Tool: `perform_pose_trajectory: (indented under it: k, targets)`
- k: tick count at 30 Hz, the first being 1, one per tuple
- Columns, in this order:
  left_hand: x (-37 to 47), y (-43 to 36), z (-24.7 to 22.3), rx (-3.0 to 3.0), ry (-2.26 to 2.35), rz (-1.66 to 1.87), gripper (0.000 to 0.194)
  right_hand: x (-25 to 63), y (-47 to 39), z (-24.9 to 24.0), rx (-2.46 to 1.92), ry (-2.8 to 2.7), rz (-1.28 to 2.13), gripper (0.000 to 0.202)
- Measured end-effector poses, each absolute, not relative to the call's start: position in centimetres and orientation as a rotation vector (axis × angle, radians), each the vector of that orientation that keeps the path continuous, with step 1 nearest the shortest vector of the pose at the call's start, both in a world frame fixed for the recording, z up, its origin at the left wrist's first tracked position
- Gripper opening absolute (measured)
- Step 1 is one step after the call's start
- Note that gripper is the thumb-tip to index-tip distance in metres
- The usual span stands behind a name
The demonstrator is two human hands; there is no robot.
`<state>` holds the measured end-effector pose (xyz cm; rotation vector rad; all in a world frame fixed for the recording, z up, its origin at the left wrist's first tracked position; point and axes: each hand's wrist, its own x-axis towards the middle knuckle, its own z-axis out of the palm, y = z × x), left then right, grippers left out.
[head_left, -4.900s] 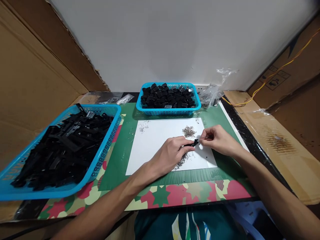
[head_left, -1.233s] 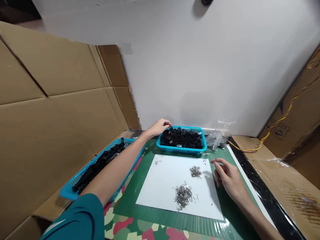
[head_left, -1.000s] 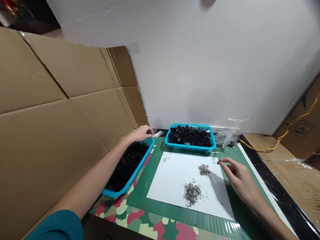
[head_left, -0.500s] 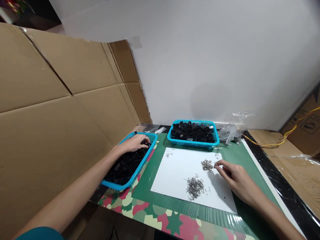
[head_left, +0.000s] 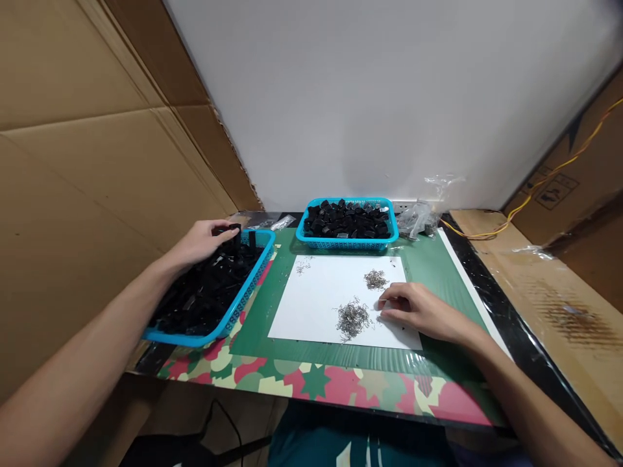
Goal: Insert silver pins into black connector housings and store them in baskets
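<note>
My left hand (head_left: 202,241) is over the left blue basket (head_left: 247,295), which is filled with black plastic parts (head_left: 214,285). Its thumb and fingers close on one black plastic piece (head_left: 235,232) at the basket's far end. Above the right side of a white sheet (head_left: 302,311), my right hand (head_left: 413,310) has thumb and fingertips pinched together, a thin metal pin (head_left: 381,300) showing faintly at the tips. Just left of those fingertips lies a large pile of small bent metal pins (head_left: 353,319). A smaller pin pile (head_left: 375,279) lies beyond them.
A second blue basket (head_left: 348,244) of black pieces stands against the wall, beside clear plastic bags (head_left: 419,219). A few loose pins (head_left: 302,266) lie at the sheet's far left corner. Cardboard (head_left: 121,162) walls off the left; a yellow cable (head_left: 516,211) runs at right.
The view has turned and tilted down. My left hand has lifted a black piece among the parts in the left basket. My right hand has moved from the small pin pile toward the larger one.
</note>
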<state>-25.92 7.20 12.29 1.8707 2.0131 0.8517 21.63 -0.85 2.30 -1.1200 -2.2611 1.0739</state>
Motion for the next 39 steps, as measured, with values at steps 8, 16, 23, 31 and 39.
perform_pose_trajectory:
  k: [8, 16, 23, 31, 39]
  targets:
    - [-21.7, 5.6, 13.3, 1.845, 1.812, 1.058, 0.036, 20.5, -1.0, 1.3, -1.14, -2.227, 1.05, 0.01]
    - [-9.2, 1.2, 9.9, 1.324, 1.096, 1.007, 0.038, 20.1, -1.1, 1.2, -1.137, -2.241, 1.083, 0.015]
    - [-3.1, 1.4, 5.0, 1.231, 0.8, 0.849, 0.031, 20.5, -1.0, 1.8, -1.14, -2.26, 1.037, 0.013]
    - [-2.5, 2.2, 1.6, 1.258, 0.801, 0.946, 0.026, 21.3, -0.6, 2.2, -1.283, -2.194, 1.028, 0.011]
    - [-3.7, 1.1, 2.1, 1.522, 0.901, 0.929, 0.031, 20.1, -0.9, 2.0, -1.283, -2.188, 1.071, 0.011]
